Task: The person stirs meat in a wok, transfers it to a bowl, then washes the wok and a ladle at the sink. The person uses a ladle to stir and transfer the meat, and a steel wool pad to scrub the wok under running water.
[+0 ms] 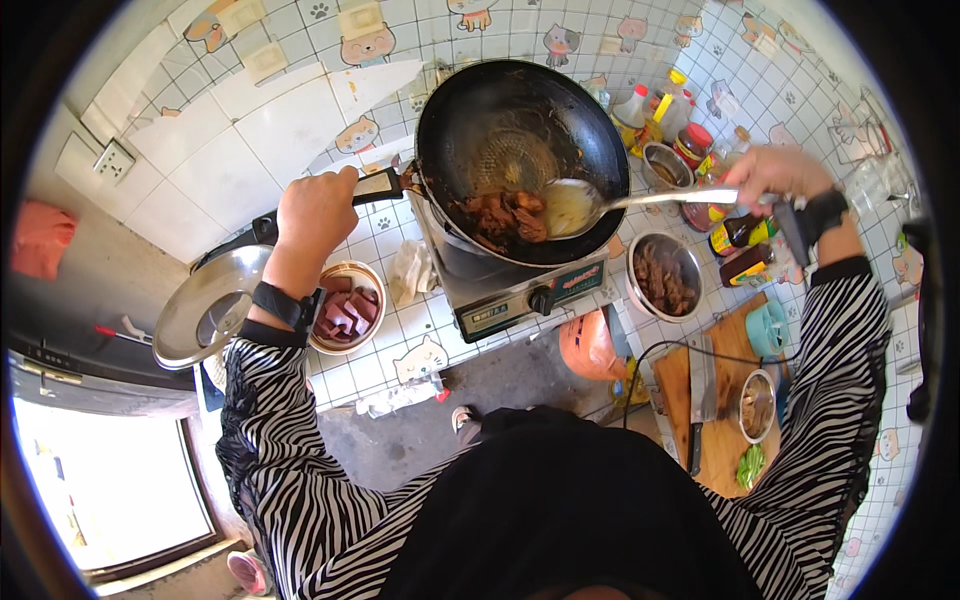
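Note:
My left hand [319, 217] is closed around the black handle of a wok [472, 105], which is tilted over a gas stove [495, 300]. My right hand [776, 176], slightly blurred, grips a metal ladle [660, 198] whose bowl lies inside the wok, with yellowish liquid in it. Browned meat pieces [510, 217] lie in the wok's lower part, touching the ladle's left side. To the right of the stove, a metal bowl [632, 289] holds more browned meat. A round bowl [382, 304] with raw-looking reddish pieces stands near my left wrist.
Sauce bottles and jars [694, 142] crowd the right corner beside a small metal bowl [664, 165]. A cleaver [702, 382] lies on a wooden cutting board [731, 356] at lower right. Left of my wrist is a metal lid [176, 322]; a crumpled cloth [412, 271] lies beside the stove.

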A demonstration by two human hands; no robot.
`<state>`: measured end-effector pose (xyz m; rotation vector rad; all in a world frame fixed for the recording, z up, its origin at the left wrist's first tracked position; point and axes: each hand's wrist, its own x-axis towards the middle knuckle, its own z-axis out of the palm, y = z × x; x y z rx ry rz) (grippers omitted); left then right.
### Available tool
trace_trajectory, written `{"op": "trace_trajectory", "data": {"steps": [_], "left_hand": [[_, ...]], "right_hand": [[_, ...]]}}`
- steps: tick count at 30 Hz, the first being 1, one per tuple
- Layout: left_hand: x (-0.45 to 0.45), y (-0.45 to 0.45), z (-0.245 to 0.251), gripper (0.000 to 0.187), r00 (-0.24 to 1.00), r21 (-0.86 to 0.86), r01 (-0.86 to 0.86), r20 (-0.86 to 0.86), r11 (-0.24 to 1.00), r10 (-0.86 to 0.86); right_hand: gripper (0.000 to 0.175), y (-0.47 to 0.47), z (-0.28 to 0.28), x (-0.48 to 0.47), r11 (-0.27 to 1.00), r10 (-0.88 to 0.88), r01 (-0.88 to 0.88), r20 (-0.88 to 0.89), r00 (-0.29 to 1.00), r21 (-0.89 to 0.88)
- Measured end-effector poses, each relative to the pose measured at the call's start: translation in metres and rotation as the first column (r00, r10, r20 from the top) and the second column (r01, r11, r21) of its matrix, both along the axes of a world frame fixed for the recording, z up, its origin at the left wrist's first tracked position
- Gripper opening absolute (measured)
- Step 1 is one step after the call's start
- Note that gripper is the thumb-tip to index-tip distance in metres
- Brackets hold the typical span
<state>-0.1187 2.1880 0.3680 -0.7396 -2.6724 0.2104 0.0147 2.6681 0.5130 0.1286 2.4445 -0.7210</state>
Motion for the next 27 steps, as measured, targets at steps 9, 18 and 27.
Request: {"op": "trace_trajectory", "data": {"steps": [9,18,27], "left_hand": [[0.008,0.009,0.012,0.013,1.000,-0.056,-0.025,0.002,0.998,0.025],[0.018,0.012,0.014,0.014,0.996,-0.090,-0.082,0.010,0.993,0.083],[0.009,0.005,0.001,0.014,0.990,-0.070,-0.122,0.058,0.990,0.126]], "right_hand": [[0.015,-0.015,-0.179,0.034,0.657,-0.302,0.297,0.119,0.946,-0.693],[0.013,-0.056,-0.201,0.031,0.558,-0.413,0.304,0.059,0.909,-0.772],[0.018,-0.039,-0.189,0.075,0.484,-0.605,0.435,0.069,0.793,-0.760]]}}
